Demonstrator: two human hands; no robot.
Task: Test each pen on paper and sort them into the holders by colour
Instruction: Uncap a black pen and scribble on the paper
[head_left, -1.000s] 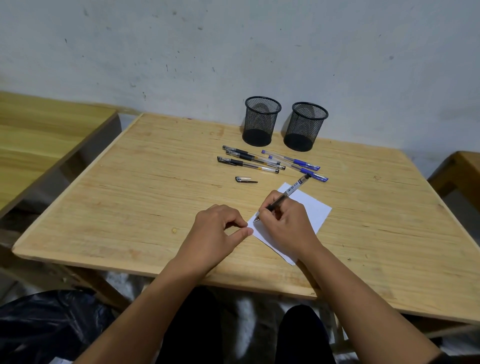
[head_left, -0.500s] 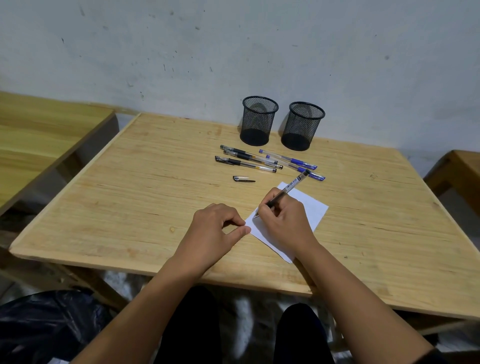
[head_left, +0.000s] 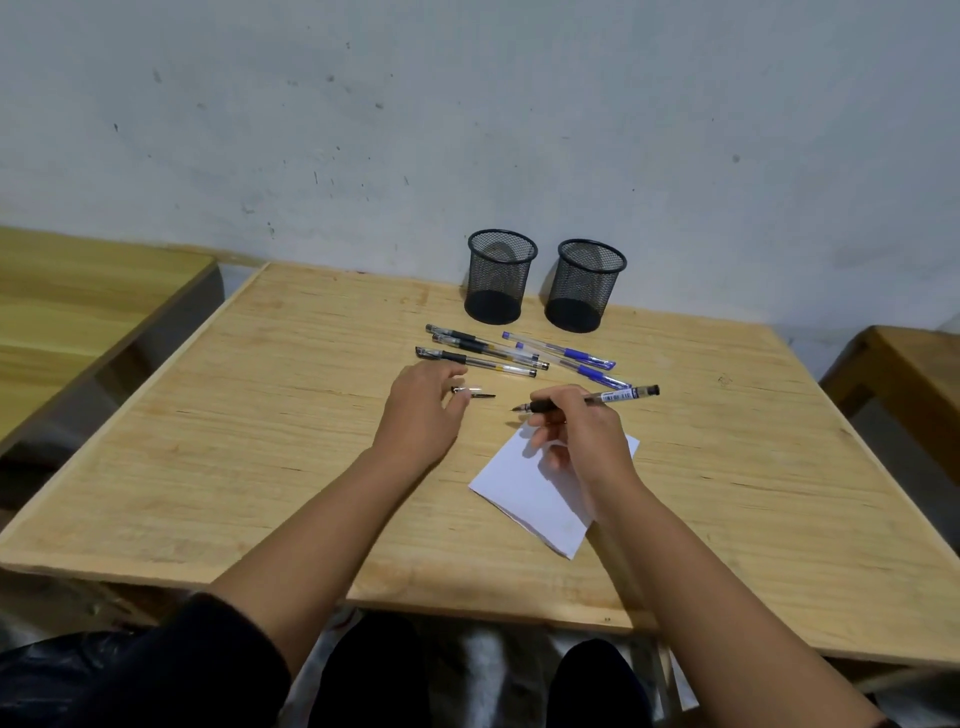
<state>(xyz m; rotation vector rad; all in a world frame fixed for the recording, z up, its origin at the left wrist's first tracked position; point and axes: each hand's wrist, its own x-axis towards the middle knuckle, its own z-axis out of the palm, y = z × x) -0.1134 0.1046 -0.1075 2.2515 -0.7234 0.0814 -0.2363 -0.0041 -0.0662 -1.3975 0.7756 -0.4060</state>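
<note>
The right hand (head_left: 576, 431) grips a black pen (head_left: 597, 399) over the white paper (head_left: 524, 493) in the middle of the frame. The left hand (head_left: 423, 410) is open, fingers touching the pen cap (head_left: 475, 392) on the counter (head_left: 260, 415). Five more pens lie above, below two mesh holders (head_left: 501, 278).

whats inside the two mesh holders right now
Through the mesh, both the left holder and the right holder look empty, with no pens standing in them. Their solid dark bases hide the very bottom, so anything small lying there cannot be seen.

The pen (head_left: 592, 399) in the right hand (head_left: 576, 436) bears a printed barrel label, too small to read.
</note>
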